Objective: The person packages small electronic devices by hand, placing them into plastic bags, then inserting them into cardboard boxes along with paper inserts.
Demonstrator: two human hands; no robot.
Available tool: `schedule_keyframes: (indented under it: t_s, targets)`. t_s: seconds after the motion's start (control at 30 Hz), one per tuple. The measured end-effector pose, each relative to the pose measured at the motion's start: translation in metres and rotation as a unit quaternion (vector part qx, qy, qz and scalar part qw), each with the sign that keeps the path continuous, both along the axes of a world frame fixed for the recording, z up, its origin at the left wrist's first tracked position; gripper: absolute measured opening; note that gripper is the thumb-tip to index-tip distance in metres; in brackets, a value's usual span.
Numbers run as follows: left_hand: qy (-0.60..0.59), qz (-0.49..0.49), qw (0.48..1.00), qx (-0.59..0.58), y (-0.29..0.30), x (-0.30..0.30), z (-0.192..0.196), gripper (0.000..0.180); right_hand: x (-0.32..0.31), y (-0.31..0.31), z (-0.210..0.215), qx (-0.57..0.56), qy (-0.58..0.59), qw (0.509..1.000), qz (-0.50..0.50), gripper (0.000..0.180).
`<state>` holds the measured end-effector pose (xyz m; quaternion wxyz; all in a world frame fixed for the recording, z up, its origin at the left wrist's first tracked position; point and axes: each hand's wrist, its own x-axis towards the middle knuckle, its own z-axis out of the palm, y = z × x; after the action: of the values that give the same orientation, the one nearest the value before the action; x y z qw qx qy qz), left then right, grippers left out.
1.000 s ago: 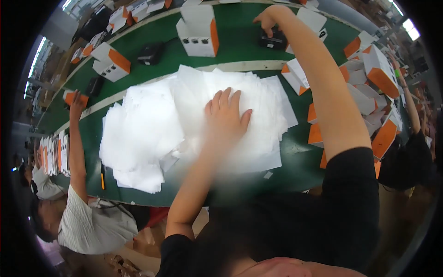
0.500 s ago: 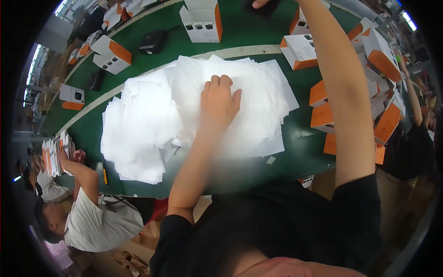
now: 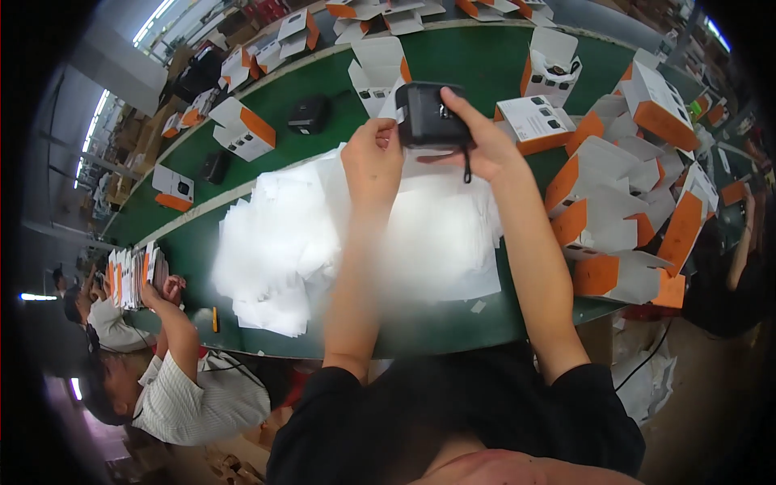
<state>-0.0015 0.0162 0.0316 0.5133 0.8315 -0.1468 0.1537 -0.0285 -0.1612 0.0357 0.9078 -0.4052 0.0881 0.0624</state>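
So, the case [image 3: 432, 117] is now pulled in: right grip [image 3: 489, 149] clasps it, thumb on top, strap [image 3: 467, 167] hanging just beside. Left grip [image 3: 373, 166] is up at its other side, fingers curled; can't tell what they pinch, if anything. Means both hands are at one item, over the paper [image 3: 283, 218]. Half a second ago: right was out at the counter's [image 3: 469, 56] far side, left spread on the paper.

White paper sheets [image 3: 279, 230] lie heaped on a green worktable [image 3: 191, 257] beside orange-and-white cartons [image 3: 605, 214], with dark cases [image 3: 309, 114] past a pale strip [image 3: 198, 211] and a yellow tool [image 3: 215, 319] at left.
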Motion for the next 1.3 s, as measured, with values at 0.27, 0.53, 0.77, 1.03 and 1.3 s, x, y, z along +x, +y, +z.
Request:
schedule_keyframes:
  t_s: [0.27, 0.53, 0.77, 1.03, 1.3]
  targets:
    - [0.074, -0.040, 0.982, -0.169, 0.016, 0.025, 0.009, 0.016, 0.020, -0.001, 0.012, -0.135, -0.005, 0.990, -0.044, 0.067]
    - [0.097, -0.143, 0.983, -0.060, 0.001, 0.011, 0.011, 0.019, 0.036, 0.015, -0.001, -0.239, -0.035, 0.962, -0.128, 0.057]
    - [0.107, -0.071, 0.969, -0.213, 0.004, 0.019, 0.005, 0.016, 0.030, 0.037, 0.000, -0.233, -0.069, 0.964, -0.110, 0.061]
    - [0.243, -0.058, 0.941, -0.228, 0.031, 0.036, 0.006, 0.014, 0.037, 0.021, -0.021, -0.339, -0.113, 0.931, -0.068, 0.050]
    - [0.243, -0.147, 0.886, -0.367, 0.035, 0.039, 0.011, 0.016, 0.014, 0.003, -0.025, -0.546, -0.203, 0.812, 0.040, 0.074]
